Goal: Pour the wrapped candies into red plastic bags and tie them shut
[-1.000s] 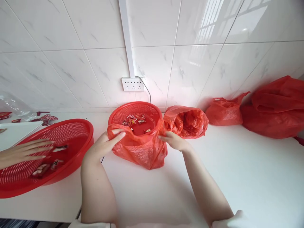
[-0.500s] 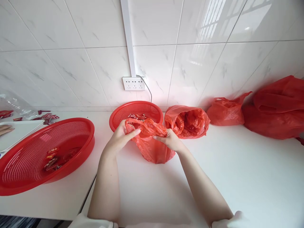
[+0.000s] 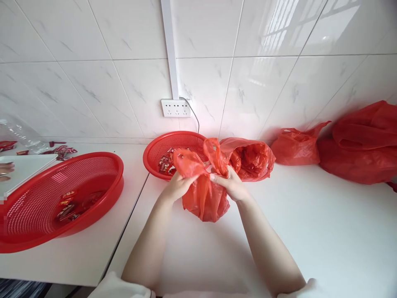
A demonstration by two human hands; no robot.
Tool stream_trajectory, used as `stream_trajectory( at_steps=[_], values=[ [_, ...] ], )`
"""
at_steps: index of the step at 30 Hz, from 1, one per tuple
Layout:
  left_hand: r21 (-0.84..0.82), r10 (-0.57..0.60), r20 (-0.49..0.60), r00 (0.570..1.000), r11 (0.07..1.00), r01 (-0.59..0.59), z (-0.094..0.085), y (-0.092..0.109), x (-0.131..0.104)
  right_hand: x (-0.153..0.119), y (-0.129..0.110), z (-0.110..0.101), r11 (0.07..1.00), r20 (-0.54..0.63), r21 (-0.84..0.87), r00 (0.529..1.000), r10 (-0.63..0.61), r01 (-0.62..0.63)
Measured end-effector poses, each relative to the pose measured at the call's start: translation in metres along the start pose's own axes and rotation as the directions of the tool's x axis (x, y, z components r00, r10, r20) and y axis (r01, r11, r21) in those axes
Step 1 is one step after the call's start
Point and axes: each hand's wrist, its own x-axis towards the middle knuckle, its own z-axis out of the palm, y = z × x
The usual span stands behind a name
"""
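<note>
Between my hands is a thin red plastic bag (image 3: 206, 203), its mouth gathered and its handle loops standing up. My left hand (image 3: 179, 186) is closed on the left side of the bag's neck, thumb pointing inward. On the other side my right hand (image 3: 231, 184) pinches the neck below the right handle loop. The bag's lower part rests on or hangs just over the white table; I cannot tell which, nor what is inside. Right behind the bag stands a round red basket (image 3: 151, 149) with small wrapped packets (image 3: 166, 162) in it.
At left sits a larger red basket (image 3: 105, 165) holding a few wrapped packets (image 3: 66, 207). Another person's hand (image 3: 5, 170) lies over a white tray (image 3: 29, 165), near a clear bottle (image 3: 25, 138). Rightward are an open bag of red bags (image 3: 254, 159), a small red bag (image 3: 296, 147) and a bulky one (image 3: 362, 145).
My hands have come closer together, the left moving right and down. The bag's spread mouth is now gathered, with its handle loops raised. The other person's hand shifted slightly.
</note>
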Motion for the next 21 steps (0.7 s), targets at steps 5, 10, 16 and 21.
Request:
stream_trajectory(
  at_steps=[5,10,16,21],
  values=[
    [-0.280,0.114,-0.139,0.984,0.948,-0.149,0.010,-0.012,0.008,0.007,0.017,-0.008,0.993,-0.254,0.088,0.962,0.099,-0.078],
    [-0.608,0.043,-0.104,0.994,0.788,-0.098,0.003,-0.021,0.011,0.017,0.034,-0.008,0.991,-0.279,-0.115,0.960,0.028,-0.062],
    [-0.630,-0.202,0.010,0.979,0.759,0.163,-0.002,-0.023,0.020,0.015,0.035,-0.010,0.924,-0.239,-0.381,0.962,-0.135,0.035],
    [-0.456,-0.194,0.178,0.965,0.853,0.255,0.002,-0.026,0.017,0.006,0.018,-0.015,0.830,-0.081,-0.530,0.963,-0.256,0.177]
  ],
)
